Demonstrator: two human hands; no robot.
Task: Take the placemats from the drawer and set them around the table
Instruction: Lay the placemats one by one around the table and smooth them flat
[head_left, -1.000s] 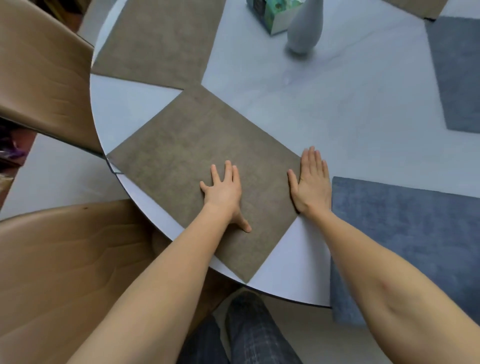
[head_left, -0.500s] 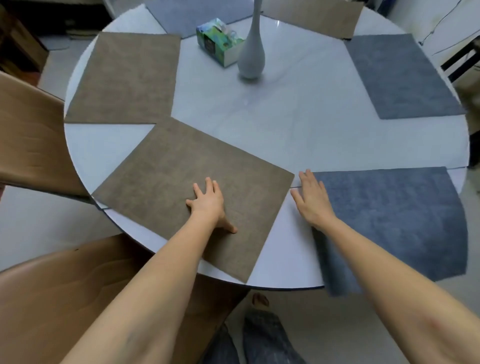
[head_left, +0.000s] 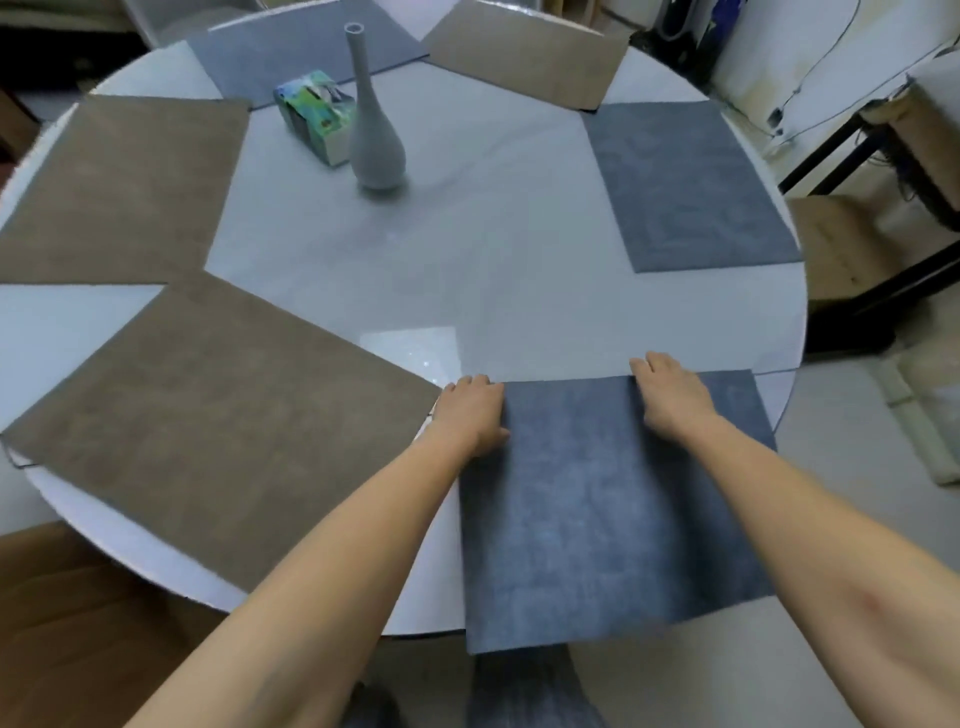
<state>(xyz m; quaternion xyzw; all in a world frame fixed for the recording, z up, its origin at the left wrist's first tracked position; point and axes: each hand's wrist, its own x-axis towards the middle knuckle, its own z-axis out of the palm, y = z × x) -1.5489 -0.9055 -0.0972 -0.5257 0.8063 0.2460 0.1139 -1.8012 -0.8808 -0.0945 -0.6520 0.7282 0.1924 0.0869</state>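
At six o'clock, the blue placemat is overhanging the table edge, being pressed by the left hand and right hand; finger curl cannot be told. Toward twelve, the tissue box print is being blurred unreadable

We have moved both hands off the brown placemat: left hand and right hand now press the blue placemat.
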